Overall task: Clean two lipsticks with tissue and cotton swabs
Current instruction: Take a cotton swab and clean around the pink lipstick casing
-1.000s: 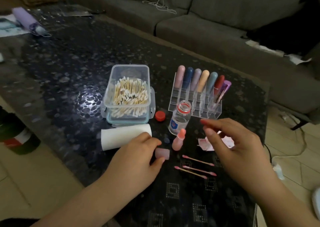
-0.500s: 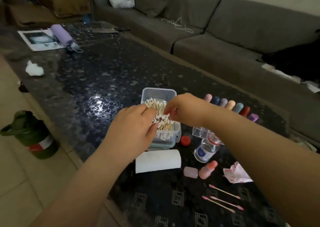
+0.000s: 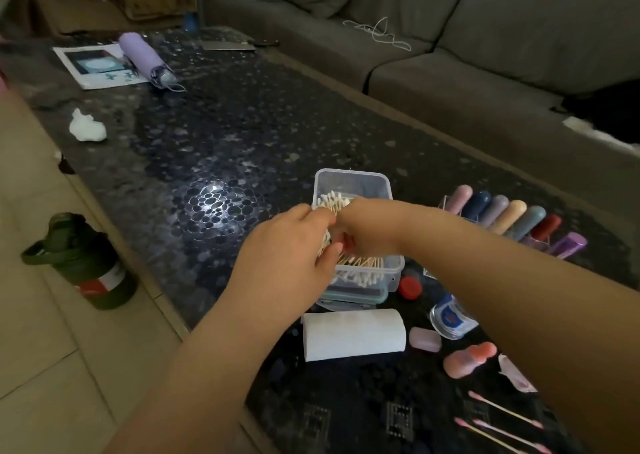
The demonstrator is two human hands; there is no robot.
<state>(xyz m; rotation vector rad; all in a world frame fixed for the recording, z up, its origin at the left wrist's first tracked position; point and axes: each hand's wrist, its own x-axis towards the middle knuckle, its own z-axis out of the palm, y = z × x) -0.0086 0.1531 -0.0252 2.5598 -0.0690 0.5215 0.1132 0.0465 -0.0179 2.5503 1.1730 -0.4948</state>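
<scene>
Swabs (image 3: 502, 409) with pink-stained tips lie at the near right of the table (image 3: 214, 148), beside a crumpled, stained tissue (image 3: 516, 375) — so I judge that one round of wiping is already done. An uncapped lipstick (image 3: 467, 359) lies on its side just beyond them, its cap (image 3: 425, 339) close by and an open bottle (image 3: 450, 318) behind it. How clean that lipstick is cannot be told, and the second one looks yet to be taken from the rack (image 3: 512, 225).

Both hands are over the swab box (image 3: 356, 239), well apart from the lipstick. The left hand (image 3: 287, 249) has thumb and fingers curled at the box's left edge, touching the swab heap; whether they pinch a swab or only steady the pile I cannot tell. The right hand (image 3: 367, 226) reaches in from above with fingers bent down into the heap — its grip is hidden as well. A tissue roll (image 3: 353, 334) lies just in front of the box, untouched.
</scene>
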